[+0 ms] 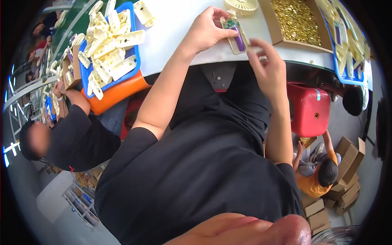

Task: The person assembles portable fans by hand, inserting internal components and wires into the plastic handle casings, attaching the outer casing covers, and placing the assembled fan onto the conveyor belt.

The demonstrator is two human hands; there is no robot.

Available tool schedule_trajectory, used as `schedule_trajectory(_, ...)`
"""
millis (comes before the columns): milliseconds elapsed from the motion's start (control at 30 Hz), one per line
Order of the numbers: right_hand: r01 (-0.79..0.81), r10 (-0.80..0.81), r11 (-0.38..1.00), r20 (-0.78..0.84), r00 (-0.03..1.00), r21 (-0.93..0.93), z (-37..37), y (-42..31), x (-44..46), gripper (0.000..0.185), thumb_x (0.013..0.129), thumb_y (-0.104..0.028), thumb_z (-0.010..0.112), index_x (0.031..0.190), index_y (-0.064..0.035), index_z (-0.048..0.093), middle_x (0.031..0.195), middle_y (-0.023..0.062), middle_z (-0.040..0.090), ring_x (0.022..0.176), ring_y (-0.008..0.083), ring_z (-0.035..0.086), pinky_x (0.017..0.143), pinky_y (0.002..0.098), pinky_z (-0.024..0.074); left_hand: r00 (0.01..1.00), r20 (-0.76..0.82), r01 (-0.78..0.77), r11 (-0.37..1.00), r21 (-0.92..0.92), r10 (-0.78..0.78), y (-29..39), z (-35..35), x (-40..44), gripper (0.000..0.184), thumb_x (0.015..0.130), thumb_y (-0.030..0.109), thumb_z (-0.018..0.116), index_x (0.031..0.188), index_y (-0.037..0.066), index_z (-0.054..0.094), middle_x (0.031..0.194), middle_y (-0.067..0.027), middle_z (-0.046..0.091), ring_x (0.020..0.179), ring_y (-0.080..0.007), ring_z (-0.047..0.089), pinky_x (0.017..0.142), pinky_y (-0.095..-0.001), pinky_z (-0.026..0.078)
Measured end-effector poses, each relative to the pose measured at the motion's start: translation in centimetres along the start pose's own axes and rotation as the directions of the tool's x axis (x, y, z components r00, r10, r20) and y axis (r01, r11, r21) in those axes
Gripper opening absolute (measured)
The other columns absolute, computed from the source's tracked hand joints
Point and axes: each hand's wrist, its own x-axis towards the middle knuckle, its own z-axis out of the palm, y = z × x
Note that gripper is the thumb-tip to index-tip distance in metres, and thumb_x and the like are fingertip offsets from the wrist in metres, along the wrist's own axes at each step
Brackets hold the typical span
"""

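Observation:
My left hand pinches the upper part of a cream plastic casing between thumb and fingers, over the white table. Inside the casing lie a purple cylindrical battery and a small green circuit board by its top. My right hand hovers just right of the casing's lower end, fingers curled toward it. Its fingertips are blurred, so I cannot tell whether they hold anything small. Behind the casing sits a round, ribbed cream part.
A blue tray piled with cream casings rests on an orange stool at left. At right stand a cardboard box of small gold pieces and another blue tray. A red stool and two other people are nearby.

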Motion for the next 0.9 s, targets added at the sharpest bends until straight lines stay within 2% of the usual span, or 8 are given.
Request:
schedule_trajectory(100, -0.016, 0.013, 0.998, -0.06, 0.998, -0.053, 3.1, 0.6, 4.2, 0.027, 0.094, -0.013, 0.072, 0.118, -0.0001, 0.069, 0.091, 0.0079, 0.073, 0.067, 0.0137, 0.058, 0.062, 0.0289, 0.0499, 0.996, -0.002, 0.085, 0.986, -0.145, -0.086, 0.3, -0.3, -1.1, 0.058, 0.081, 0.006, 0.087, 0.126, -0.009, 0.055, 0.113, -0.0182, 0.071, 0.103, -0.0214, 0.071, 0.087, -0.0327, 0.061)
schedule_trajectory(200, -0.177, 0.175, 0.983, 0.052, 0.983, 0.039, 4.0, 1.1, 5.5, 0.03, 0.093, -0.014, 0.074, 0.119, 0.0011, 0.069, 0.088, 0.0057, 0.072, 0.065, 0.0088, 0.058, 0.059, 0.0273, 0.0491, 0.993, 0.015, 0.117, 0.963, -0.241, -0.117, 0.3, -0.7, -2.0, 0.053, 0.085, 0.003, 0.082, 0.129, -0.01, 0.055, 0.116, -0.0177, 0.071, 0.105, -0.0202, 0.07, 0.09, -0.0319, 0.06)
schedule_trajectory(333, -0.287, 0.261, 0.847, 0.12, 0.958, 0.447, 4.8, 2.0, 5.7, 0.022, 0.098, -0.011, 0.071, 0.113, 0.0047, 0.071, 0.083, 0.0037, 0.07, 0.062, 0.0049, 0.058, 0.053, 0.0212, 0.0464, 0.997, -0.015, 0.06, 0.932, -0.358, -0.07, -0.6, -0.6, -2.8, 0.046, 0.093, 0.005, 0.074, 0.132, -0.009, 0.055, 0.118, -0.016, 0.071, 0.106, -0.0176, 0.07, 0.092, -0.0299, 0.058)
schedule_trajectory(467, -0.164, 0.196, 0.84, -0.008, 0.981, 0.518, 6.0, 1.9, 5.6, 0.02, 0.099, 0.0, 0.067, 0.116, 0.0096, 0.069, 0.089, 0.0098, 0.071, 0.068, 0.0117, 0.066, 0.057, 0.0233, 0.0533, 0.998, -0.029, 0.032, 0.852, -0.522, -0.055, 0.1, -0.1, -3.7, 0.039, 0.101, 0.007, 0.063, 0.137, -0.006, 0.053, 0.118, -0.0143, 0.072, 0.105, -0.0153, 0.069, 0.092, -0.0289, 0.057)
schedule_trajectory(567, -0.083, 0.143, 0.84, -0.072, 0.987, 0.536, 5.8, 2.9, 5.2, 0.021, 0.1, -0.003, 0.066, 0.117, 0.0095, 0.07, 0.091, 0.012, 0.072, 0.07, 0.0154, 0.069, 0.061, 0.0258, 0.0569, 0.992, 0.02, 0.115, 0.827, -0.55, -0.125, -0.4, -0.5, -3.9, 0.038, 0.104, 0.007, 0.056, 0.14, -0.005, 0.052, 0.12, -0.0144, 0.071, 0.104, -0.0143, 0.069, 0.091, -0.0286, 0.056)
schedule_trajectory(667, -0.126, 0.177, 0.791, -0.026, 0.984, 0.598, 5.1, 2.7, 5.2, 0.023, 0.1, -0.006, 0.067, 0.117, 0.0083, 0.071, 0.092, 0.0131, 0.071, 0.069, 0.0168, 0.068, 0.061, 0.0265, 0.0561, 0.998, -0.049, 0.011, 0.882, -0.47, -0.038, -1.6, -0.1, -3.9, 0.034, 0.104, 0.01, 0.054, 0.136, -0.004, 0.052, 0.117, -0.0137, 0.071, 0.095, -0.0143, 0.07, 0.081, -0.0292, 0.058)
schedule_trajectory(767, -0.137, 0.206, 0.738, -0.028, 0.978, 0.66, 5.4, 3.0, 5.3, 0.025, 0.101, -0.01, 0.067, 0.118, 0.0068, 0.071, 0.093, 0.0123, 0.071, 0.068, 0.0147, 0.063, 0.057, 0.025, 0.0516, 0.992, -0.017, 0.089, 0.814, -0.574, -0.121, -0.7, 0.4, -3.9, 0.039, 0.106, 0.018, 0.054, 0.139, -0.001, 0.05, 0.116, -0.0053, 0.062, 0.104, -0.0128, 0.063, 0.096, -0.0289, 0.051)
schedule_trajectory(900, -0.215, 0.306, 0.636, 0.014, 0.952, 0.741, 5.5, 3.0, 4.9, 0.026, 0.103, -0.013, 0.065, 0.12, 0.006, 0.07, 0.093, 0.0095, 0.069, 0.07, 0.0121, 0.059, 0.05, 0.023, 0.0452, 0.998, -0.002, 0.053, 0.893, -0.448, -0.061, -0.9, 0.3, -4.5, 0.036, 0.111, 0.018, 0.044, 0.14, -0.003, 0.053, 0.114, -0.0039, 0.067, 0.101, -0.0074, 0.062, 0.091, -0.0229, 0.05)
